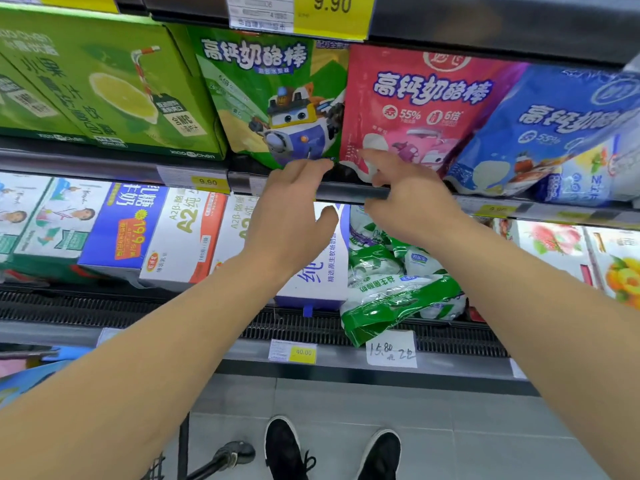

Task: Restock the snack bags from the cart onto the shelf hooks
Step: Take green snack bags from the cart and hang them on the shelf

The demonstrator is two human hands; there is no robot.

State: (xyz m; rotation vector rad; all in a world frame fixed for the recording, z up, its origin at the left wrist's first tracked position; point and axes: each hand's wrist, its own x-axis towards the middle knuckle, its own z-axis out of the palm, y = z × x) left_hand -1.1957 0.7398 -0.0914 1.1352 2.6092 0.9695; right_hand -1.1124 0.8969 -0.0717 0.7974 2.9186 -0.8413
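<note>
Upper left of frame: green drink cartons (pixel 104 88) with a lime picture. Lower left: white, blue and orange milk boxes (pixel 156 233) on the shelf below. Centre, below the hands: a loose heap of green-and-white bags (pixel 398 289), one drooping over the black vent grille (pixel 138 306). Yellow price tags (pixel 207 182) along the shelf rails. Bottom centre: two black shoes (pixel 332 448) on grey floor tiles.

Snack bags stand in a row in the upper middle and right: green bag (pixel 273 98), red bag (pixel 415 109), blue bag (pixel 554 133), the blue one leaning left against the red. A dark shelf rail (pixel 346 192) runs across just in front of the bags' lower edges.

Left hand (pixel 291 209): fingers extended and relaxed, tips touching the bottom edge of the green bag; nothing gripped. Right hand (pixel 412 192): fingers loosely bent, forefinger reaching to the lower left corner of the red bag, touching or just short of it; cannot tell which. Thumb sits by the rail.
</note>
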